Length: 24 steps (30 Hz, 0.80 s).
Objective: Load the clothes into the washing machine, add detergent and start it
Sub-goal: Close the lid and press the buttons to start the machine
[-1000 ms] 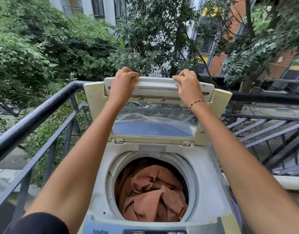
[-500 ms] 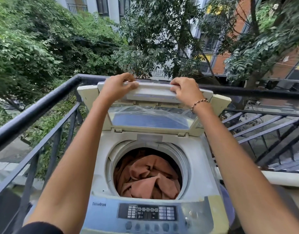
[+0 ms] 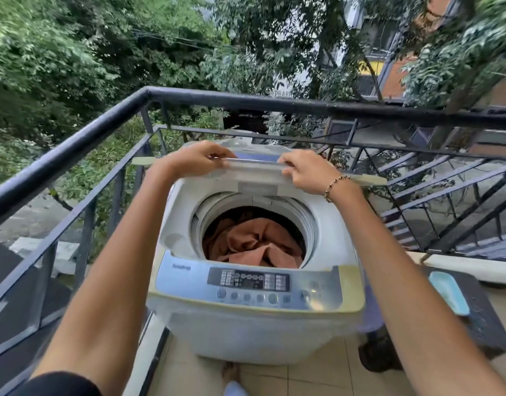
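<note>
Left hand and right hand each curl over the front edge of the folding lid, spaced apart for even control, above the rear edge of the washing machine. Rust-brown clothes lie in the open drum (detergent not evident).

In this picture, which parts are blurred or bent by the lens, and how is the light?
Head view: the lid is smeared by motion blur; the railing bows, as a wide-angle lens bends it; the labels on the panel are too soft to read; the light is soft daylight, with no hard shadows and no glare.
</note>
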Motion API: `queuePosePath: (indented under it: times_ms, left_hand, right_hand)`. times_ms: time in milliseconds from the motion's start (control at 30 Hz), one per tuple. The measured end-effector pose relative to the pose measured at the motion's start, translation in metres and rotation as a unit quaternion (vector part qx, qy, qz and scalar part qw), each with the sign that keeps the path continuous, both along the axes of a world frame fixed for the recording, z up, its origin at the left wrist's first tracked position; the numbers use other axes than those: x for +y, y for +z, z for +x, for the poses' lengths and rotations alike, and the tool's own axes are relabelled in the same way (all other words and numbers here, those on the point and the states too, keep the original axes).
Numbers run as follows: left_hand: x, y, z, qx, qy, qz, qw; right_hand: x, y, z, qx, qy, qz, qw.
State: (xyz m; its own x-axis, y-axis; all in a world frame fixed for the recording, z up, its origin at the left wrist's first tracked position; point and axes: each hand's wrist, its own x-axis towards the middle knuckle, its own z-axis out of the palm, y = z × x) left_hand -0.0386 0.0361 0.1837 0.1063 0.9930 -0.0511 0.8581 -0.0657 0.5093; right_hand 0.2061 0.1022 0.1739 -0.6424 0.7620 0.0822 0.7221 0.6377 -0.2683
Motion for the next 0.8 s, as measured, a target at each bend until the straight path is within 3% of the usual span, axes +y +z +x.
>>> queuePosePath:
  times_ms: [167,400,800]
  left_hand:
    - [-0.036,-0.054,0.002,-0.051,-0.012,-0.028,0.998]
    - [-0.064,-0.122,0.017,0.023,-0.049,-0.017,0.998]
    - [-0.074,-0.196,0.020,0.046,-0.052,0.034,0.997]
  right_hand:
    - [-0.030,-0.043,0.010,-0.036,0.029,-0.063,0.997]
    - [-0.063,-0.094,0.012,-0.069,0.005,-0.110,0.992]
    - [-0.079,-0.139,0.004,-0.102,-0.041,-0.151,0.982]
